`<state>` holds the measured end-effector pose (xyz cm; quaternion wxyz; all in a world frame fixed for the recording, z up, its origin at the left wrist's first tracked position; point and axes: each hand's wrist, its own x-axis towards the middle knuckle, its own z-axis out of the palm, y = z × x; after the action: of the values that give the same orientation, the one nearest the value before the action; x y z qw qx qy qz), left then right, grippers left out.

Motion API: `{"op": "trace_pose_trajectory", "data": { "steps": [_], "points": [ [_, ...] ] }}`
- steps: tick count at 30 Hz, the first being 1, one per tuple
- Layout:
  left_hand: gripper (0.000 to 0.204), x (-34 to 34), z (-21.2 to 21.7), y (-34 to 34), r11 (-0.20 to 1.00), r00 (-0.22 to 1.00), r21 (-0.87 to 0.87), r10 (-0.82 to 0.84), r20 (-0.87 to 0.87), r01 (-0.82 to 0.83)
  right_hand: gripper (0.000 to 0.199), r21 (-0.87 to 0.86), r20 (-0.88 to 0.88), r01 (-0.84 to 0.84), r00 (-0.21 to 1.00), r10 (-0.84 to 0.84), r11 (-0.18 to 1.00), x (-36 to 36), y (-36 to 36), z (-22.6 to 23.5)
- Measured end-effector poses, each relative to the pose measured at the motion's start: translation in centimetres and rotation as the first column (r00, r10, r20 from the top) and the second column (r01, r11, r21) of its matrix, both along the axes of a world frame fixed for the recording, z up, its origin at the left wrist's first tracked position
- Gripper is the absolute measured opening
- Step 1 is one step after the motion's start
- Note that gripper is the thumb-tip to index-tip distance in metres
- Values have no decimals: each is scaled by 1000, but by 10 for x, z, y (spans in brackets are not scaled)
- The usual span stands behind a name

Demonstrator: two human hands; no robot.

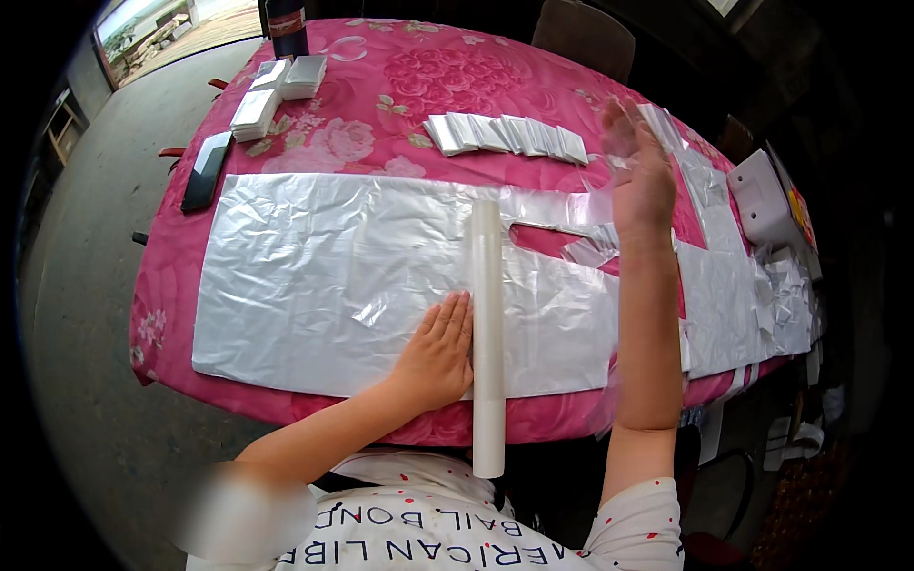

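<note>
left hand (438, 352) lies flat and open pressing the plastic sheet (314, 276) just left of the white roll (487, 324), so keep it firm while the open right hand (640, 176) lifts clear film.

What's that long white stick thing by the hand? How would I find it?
Look at the table with the pink flowery cloth, then at the big shiny silver sheet spread across it. The white tube lies over that sheet, pointing toward the person, with the left hand flat beside it. It is the only long, round, plain white thing; everything else is flat and silvery.
</note>
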<state>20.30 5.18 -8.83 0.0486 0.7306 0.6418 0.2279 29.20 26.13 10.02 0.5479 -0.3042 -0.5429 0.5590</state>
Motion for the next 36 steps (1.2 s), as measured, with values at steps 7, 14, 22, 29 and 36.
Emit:
{"op": "trace_pose_trajectory", "data": {
  "steps": [7, 14, 22, 29, 36],
  "points": [
    [61, 2, -2, 0, 977, 1000, 214, -13, -9, 15, 34, 285, 591, -553, 744, 311, 782, -194, -147, -114],
    [53, 9, -25, 10, 994, 986, 112, 16, -166, 3, 45, 110, 982, -956, 146, 117, 271, -233, -237, -138],
    [55, -3, 4, 2, 987, 975, -108, -97, 198, 120, 39, 333, 614, -619, 715, 334, 711, -91, -120, -72],
    [59, 6, 1, 3, 1000, 1000, 17, -24, 18, 24, 68, 496, 858, -303, 312, -407, 814, 18, -1, -160],
    [58, 2, 2, 2, 1000, 999, 10, -25, 22, 24, 58, 707, 705, -199, 271, -656, 678, -6, 46, -172]
  ]
}}
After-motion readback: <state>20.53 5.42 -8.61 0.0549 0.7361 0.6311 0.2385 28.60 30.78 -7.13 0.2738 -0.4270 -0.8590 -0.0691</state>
